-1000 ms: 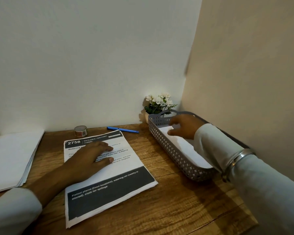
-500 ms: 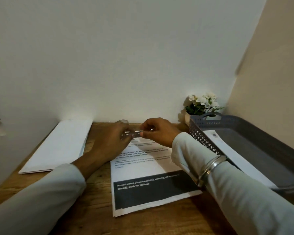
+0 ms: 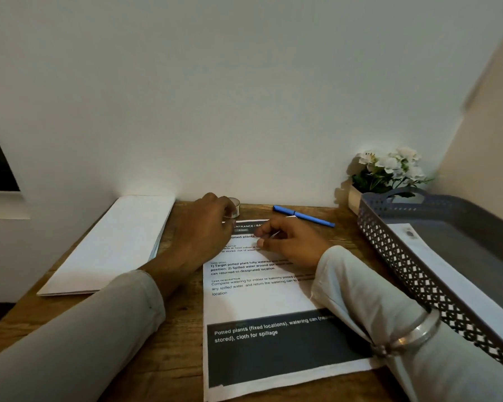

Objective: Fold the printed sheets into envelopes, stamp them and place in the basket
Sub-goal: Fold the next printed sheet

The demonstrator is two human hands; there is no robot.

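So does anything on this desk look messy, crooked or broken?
Nothing stands out. The printed sheet lies flat on the desk, and the envelope rests neatly inside the basket. The pen, the flowers and the stack of white paper look undisturbed.

Both forearms reach forward in pale sleeves. The left hand [image 3: 206, 227] lies palm down, fingers curled at its far end. The right hand [image 3: 291, 242] is loosely fisted, fingertips [image 3: 260, 242] pinched together, a bangle [image 3: 413, 335] over its sleeve.
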